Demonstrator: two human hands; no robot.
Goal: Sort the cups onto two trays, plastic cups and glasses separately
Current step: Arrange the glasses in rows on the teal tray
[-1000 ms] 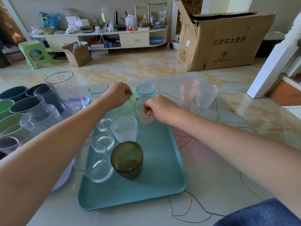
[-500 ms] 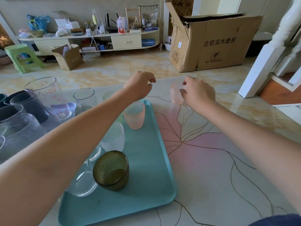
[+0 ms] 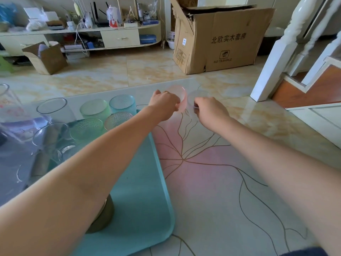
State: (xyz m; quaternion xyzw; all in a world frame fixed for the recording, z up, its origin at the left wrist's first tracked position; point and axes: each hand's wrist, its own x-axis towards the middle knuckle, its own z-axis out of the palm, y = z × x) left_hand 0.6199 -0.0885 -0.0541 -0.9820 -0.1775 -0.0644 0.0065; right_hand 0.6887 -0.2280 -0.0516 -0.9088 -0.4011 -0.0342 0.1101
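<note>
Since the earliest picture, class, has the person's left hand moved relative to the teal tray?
Yes. The left hand has gone from over the rectangular teal plastic tray to beyond its far right corner, closing on the frosted pink cup.

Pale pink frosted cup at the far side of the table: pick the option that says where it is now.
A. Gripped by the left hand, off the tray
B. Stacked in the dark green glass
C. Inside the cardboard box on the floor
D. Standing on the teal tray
A: the left hand has its fingers closed round the pale pink frosted cup, over the patterned table top beyond the teal tray.
</note>
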